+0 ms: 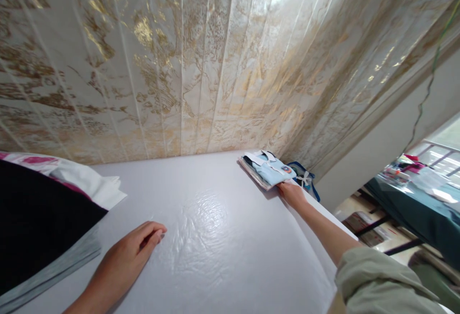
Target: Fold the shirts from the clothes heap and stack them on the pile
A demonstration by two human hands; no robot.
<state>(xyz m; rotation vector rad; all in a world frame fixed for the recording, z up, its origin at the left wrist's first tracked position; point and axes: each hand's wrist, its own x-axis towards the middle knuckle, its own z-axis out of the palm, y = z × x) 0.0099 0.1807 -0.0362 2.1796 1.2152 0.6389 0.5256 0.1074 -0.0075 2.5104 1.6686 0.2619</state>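
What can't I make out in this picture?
In the head view:
Right hand: fingertips, hidden by the folded, light-blue-topped cloth stack.
Left hand: palm, hidden by its back.
Rounded, multicoloured badge: design, too small.
Smooth black cloth: left part, cut off by picture edge.

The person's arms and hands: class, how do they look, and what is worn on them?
The right hand and left hand are ungloved. A plain grey-green sleeve, creased and bunched, covers part of the right arm; no sleeve shows on the left. No watch is visible.
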